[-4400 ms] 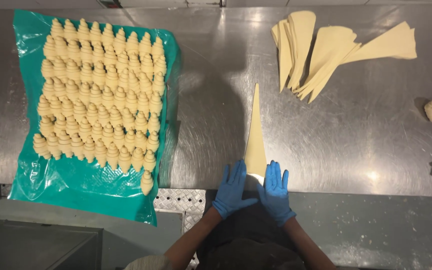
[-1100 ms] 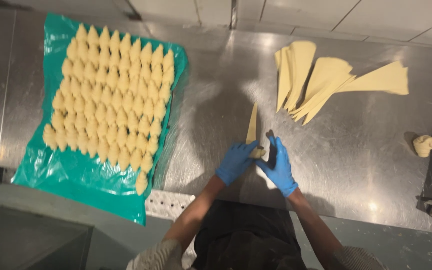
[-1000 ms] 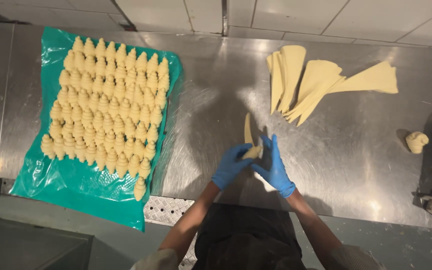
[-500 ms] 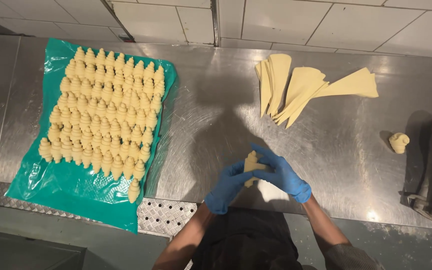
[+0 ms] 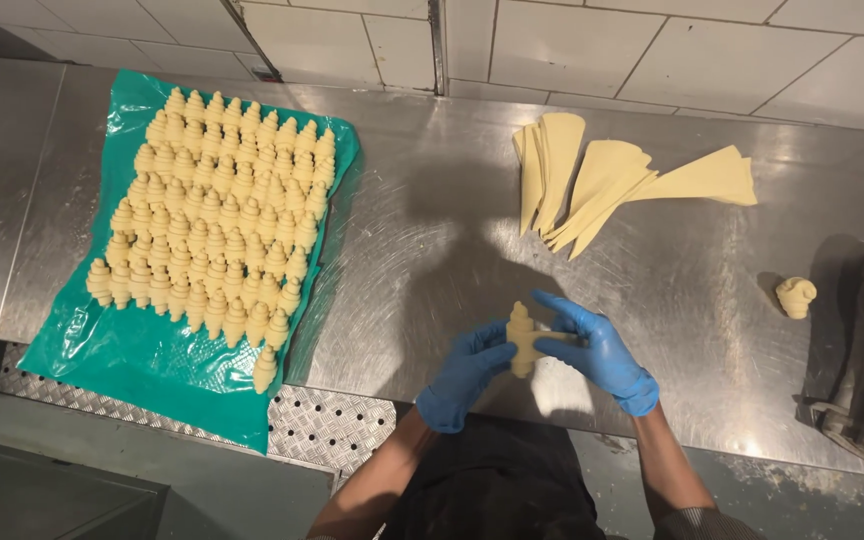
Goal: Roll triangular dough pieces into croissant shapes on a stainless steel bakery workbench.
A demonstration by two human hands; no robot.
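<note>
Gripping rolled croissant (image 5: 522, 338) — near counter edge (image 5: 592, 415)

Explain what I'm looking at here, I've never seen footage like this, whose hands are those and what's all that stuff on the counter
This is no machine. The picture comes from a camera worn on a person's head, looking down at their own two hands over a steel counter. Both hands wear blue gloves. The left hand and the right hand together hold one rolled piece of pale dough, shaped like a small unbaked croissant, just above the counter.

To the left lies a green plastic sheet covered with neat rows of rolled pieces of the same kind. At the back, to the right, lies a loose pile of flat dough triangles, not yet rolled. Far right sits a small lump of dough on its own, beside something dark at the picture's edge that I cannot make out. White wall tiles run behind the counter.
</note>
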